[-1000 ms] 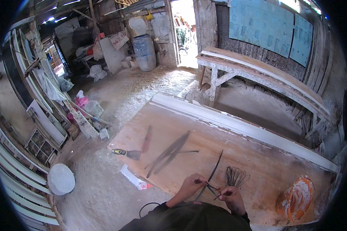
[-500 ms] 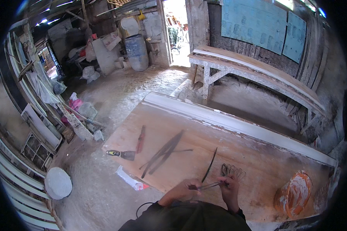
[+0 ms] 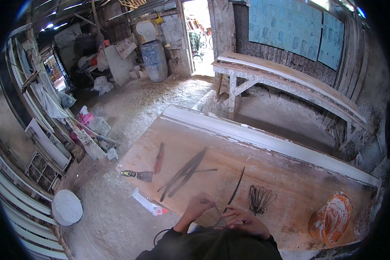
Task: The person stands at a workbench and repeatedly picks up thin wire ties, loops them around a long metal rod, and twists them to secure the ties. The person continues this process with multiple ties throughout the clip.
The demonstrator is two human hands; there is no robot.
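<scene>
My left hand (image 3: pixel 199 205) is closed in a pinch above the near edge of the wooden table. Close by on its right, my right hand (image 3: pixel 248 222) has its fingers bent inward. A thin, pale strip (image 3: pixel 220 220) runs between the two hands, and its ends are hidden by my fingers. Just beyond the right hand lies a narrow dark strip (image 3: pixel 235 188). Right of that is a looped bundle of thin dark wire (image 3: pixel 261 199), which neither hand touches. Several more dark strips (image 3: pixel 184 175) lie crossed over each other to the left.
On the table (image 3: pixel 221 156) are a putty knife (image 3: pixel 138 174), a reddish long tool (image 3: pixel 159 158) and a plaster-smeared orange bucket (image 3: pixel 331 219). A long white moulding (image 3: pixel 264 141) lines the far edge. Beyond stands a bench (image 3: pixel 290 82); a blue barrel (image 3: pixel 154 60) is near the doorway.
My right hand has come away from the wire bundle, moving nearer and left, toward my body. My left hand has risen slightly and shifted left. The wire bundle is now fully visible.
</scene>
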